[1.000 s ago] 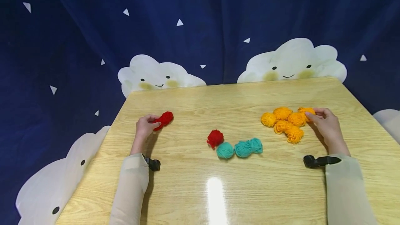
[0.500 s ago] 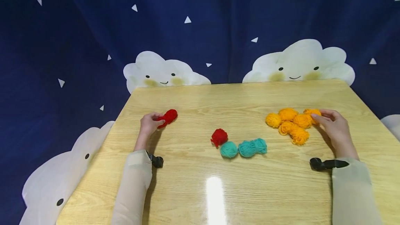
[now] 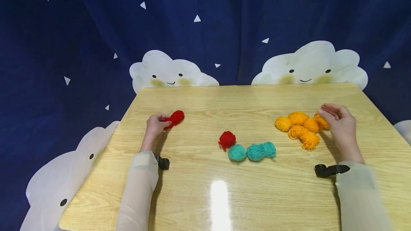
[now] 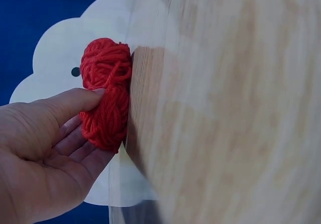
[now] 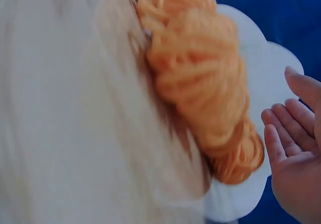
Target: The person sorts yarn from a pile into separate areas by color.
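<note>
On the left of the table, my left hand [image 3: 155, 126] pinches a red yarn ball [image 4: 111, 116] between thumb and fingers. Another red yarn ball [image 4: 105, 63] sits against it, on the far side in the head view. At the right, my right hand [image 3: 341, 124] is raised just beside a cluster of several orange yarn balls [image 3: 298, 118]. Its fingers are loosely bent and hold nothing; the right wrist view shows the palm apart from the orange yarn [image 5: 200, 73].
Mid-table lies a third red yarn ball [image 3: 227, 140], touching a row of teal yarn balls [image 3: 255, 152]. The wooden table [image 3: 192, 188] ends at a dark blue curtain [image 3: 224, 27] with cloud prints. Each wrist wears a black camera mount [image 3: 330, 170].
My right hand has let go of the rightmost orange yarn ball and lifted slightly away. The left hand keeps its pinch on the red yarn ball. The head view has shifted a little.
</note>
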The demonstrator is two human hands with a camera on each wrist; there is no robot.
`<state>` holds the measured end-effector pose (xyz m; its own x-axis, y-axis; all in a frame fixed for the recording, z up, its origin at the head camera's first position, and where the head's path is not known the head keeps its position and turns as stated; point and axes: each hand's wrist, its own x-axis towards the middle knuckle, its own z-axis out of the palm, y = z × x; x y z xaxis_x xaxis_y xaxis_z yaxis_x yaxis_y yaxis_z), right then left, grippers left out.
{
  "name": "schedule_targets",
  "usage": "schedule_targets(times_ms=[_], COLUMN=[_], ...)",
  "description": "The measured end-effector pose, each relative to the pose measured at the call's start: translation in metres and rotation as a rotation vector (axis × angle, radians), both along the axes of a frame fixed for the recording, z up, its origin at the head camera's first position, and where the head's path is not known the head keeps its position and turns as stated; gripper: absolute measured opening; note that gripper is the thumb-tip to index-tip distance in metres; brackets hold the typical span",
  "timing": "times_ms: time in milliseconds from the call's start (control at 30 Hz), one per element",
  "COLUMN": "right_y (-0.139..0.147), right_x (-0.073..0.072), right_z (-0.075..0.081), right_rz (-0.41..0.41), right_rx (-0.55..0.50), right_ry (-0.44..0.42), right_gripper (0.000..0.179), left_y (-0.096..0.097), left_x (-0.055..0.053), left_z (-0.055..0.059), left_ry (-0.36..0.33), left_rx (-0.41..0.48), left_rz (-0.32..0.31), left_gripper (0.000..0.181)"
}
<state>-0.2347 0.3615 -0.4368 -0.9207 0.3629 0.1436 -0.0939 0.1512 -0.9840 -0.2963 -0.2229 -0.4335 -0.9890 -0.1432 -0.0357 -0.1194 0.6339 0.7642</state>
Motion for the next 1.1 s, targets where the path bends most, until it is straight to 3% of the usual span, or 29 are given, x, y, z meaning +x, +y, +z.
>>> schedule_targets(times_ms=[333, 633, 867, 1100], right_y=[-0.038, -0.081, -0.118, -0.145], right_x=[-0.004, -0.01, -0.012, -0.014], right_z=[0.011, 0.012, 0.019, 0.019], right_rz=[0.144, 0.307, 0.38, 0.456], right_rx=[0.227, 0.242, 0.294, 0.263], right_ry=[-0.025, -0.073, -0.072, -0.066], right_gripper=[0.049, 0.055, 0.051, 0.049], left_y=[0.001, 0.002, 0.001, 0.001], left_x=[-0.001, 0.001, -0.001, -0.001], left_z=[-0.002, -0.002, -0.001, 0.0], left_ry=[0.008, 0.0, -0.009, -0.008], left_rx=[-0.002, -0.02, 0.015, 0.015], left_rz=[0.012, 0.014, 0.017, 0.02], left_gripper=[0.027, 0.027, 0.027, 0.026])
